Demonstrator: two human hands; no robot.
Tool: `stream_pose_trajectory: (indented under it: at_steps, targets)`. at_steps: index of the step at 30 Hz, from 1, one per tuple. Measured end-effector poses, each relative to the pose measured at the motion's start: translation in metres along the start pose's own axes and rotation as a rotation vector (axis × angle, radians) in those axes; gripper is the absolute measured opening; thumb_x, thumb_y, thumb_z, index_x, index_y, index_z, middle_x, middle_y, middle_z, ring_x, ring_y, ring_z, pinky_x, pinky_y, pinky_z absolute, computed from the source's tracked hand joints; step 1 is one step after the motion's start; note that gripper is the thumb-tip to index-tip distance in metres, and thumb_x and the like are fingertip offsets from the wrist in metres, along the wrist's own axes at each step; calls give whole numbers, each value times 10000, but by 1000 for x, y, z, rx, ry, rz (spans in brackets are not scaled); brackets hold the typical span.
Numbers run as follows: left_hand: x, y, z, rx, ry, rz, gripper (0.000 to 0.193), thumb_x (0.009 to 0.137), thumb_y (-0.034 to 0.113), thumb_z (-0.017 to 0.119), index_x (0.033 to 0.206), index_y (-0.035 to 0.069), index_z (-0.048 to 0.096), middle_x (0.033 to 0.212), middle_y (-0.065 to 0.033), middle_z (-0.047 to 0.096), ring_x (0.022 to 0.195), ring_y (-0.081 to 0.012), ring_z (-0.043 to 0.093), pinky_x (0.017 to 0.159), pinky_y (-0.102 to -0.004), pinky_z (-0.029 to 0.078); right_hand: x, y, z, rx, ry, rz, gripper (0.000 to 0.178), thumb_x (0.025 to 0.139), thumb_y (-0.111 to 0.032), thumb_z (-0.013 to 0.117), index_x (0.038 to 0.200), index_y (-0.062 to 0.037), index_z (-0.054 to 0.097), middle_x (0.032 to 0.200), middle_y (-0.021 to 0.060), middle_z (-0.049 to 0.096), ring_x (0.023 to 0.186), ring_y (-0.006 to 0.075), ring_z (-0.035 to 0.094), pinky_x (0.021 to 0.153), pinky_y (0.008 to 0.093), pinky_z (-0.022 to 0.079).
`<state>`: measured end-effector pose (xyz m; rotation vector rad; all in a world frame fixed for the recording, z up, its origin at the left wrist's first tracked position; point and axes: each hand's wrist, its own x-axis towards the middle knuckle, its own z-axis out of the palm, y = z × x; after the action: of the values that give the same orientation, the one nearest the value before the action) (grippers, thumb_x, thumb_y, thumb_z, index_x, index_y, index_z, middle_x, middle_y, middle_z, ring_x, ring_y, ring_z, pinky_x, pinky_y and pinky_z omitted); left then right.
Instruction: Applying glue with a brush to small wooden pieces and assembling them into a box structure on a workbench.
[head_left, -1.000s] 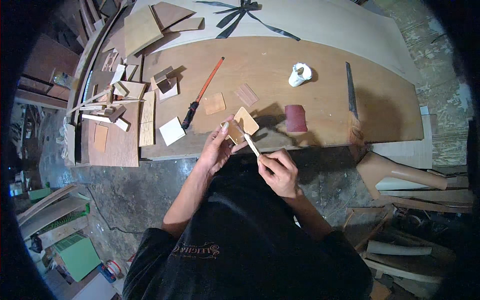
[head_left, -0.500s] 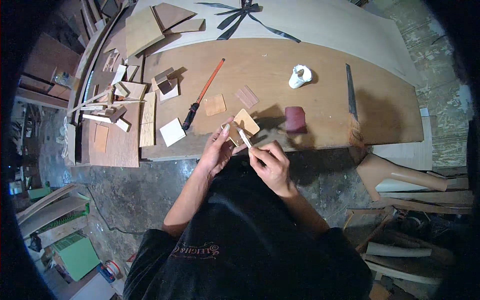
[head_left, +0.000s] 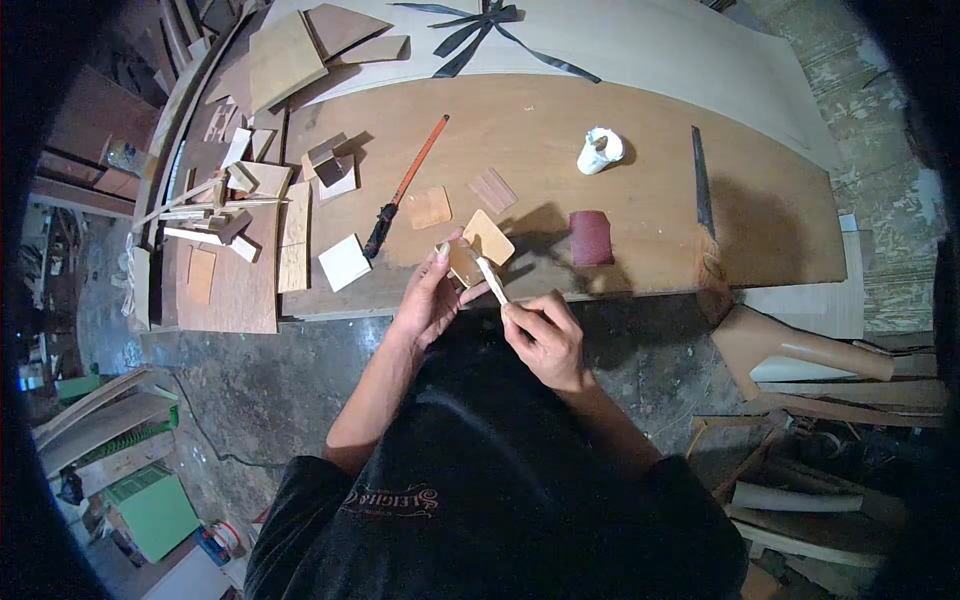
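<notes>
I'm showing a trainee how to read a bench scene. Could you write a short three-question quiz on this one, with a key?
1. Multiple choice: which hand holds the pale stick? A) the left; B) the right; C) both.
2. True or false: the dark red piece lies to the right of the black-handled orange rod.
3. Short answer: what colour is the small flat piece held in the left hand?

Key: 1. B, the right hand; 2. true; 3. tan.
</notes>
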<state>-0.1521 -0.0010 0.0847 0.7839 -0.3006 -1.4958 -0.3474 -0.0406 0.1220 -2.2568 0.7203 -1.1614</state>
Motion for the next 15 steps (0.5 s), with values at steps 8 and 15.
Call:
stream_pose_trajectory:
  at_steps: [8, 15]
  targets:
    - [1, 2, 1, 20, -35, -7, 663, 986, 474, 551, 1505, 118, 340, 1486, -131, 426, 1361, -313, 456, 1119, -559, 398, -3, -3, -15, -27, 19, -9, 236, 732, 51, 784, 938, -34, 707, 830, 71, 599, 713, 228, 600, 621, 330, 502]
    - [0, 1, 3, -74, -50, -7, 599, 1004, 385, 565, 1492, 103, 366, 1442, -134, 457, 1306, -316, 509, 1080, -572, 446, 4, -10, -19, -27, 107, -11, 278, 733, 76, 779, 975, -46, 716, 838, 74, 617, 682, 212, 608, 576, 300, 494]
